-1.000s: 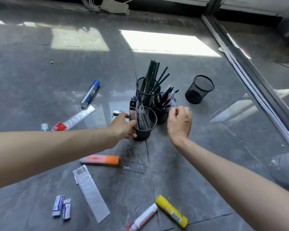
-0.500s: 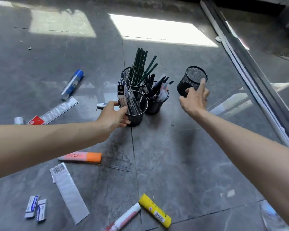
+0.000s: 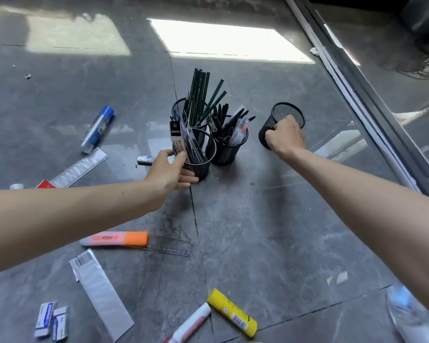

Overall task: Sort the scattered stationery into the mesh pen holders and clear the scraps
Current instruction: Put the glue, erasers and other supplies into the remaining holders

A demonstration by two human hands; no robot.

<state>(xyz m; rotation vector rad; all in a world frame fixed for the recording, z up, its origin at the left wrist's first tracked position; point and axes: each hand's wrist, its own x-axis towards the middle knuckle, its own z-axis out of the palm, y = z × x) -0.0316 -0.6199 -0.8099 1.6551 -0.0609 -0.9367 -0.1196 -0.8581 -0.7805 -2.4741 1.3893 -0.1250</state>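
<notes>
Three black mesh pen holders stand together on the grey floor. The back holder (image 3: 181,108) is full of dark green pencils, the right holder (image 3: 229,151) has pens, and the front holder (image 3: 204,159) contains packaged rulers. My left hand (image 3: 170,170) grips the front holder's side. A fourth, empty mesh holder (image 3: 286,112) stands apart to the right, and my right hand (image 3: 285,136) grips its near wall. Scattered around lie an orange highlighter (image 3: 114,238), a yellow glue stick (image 3: 232,313), a pink-white marker (image 3: 191,324), a blue-capped glue stick (image 3: 98,126) and erasers (image 3: 51,320).
A clear ruler (image 3: 170,245) lies by the highlighter, a packaged ruler (image 3: 77,168) at the left, and an empty plastic wrapper (image 3: 102,294) near the front. A small eraser (image 3: 145,159) sits by my left hand. A sliding-door track (image 3: 362,95) runs along the right.
My right hand left the pen cluster, reached right and closed round the empty holder. My left hand stayed on the front holder. The camera moved closer.
</notes>
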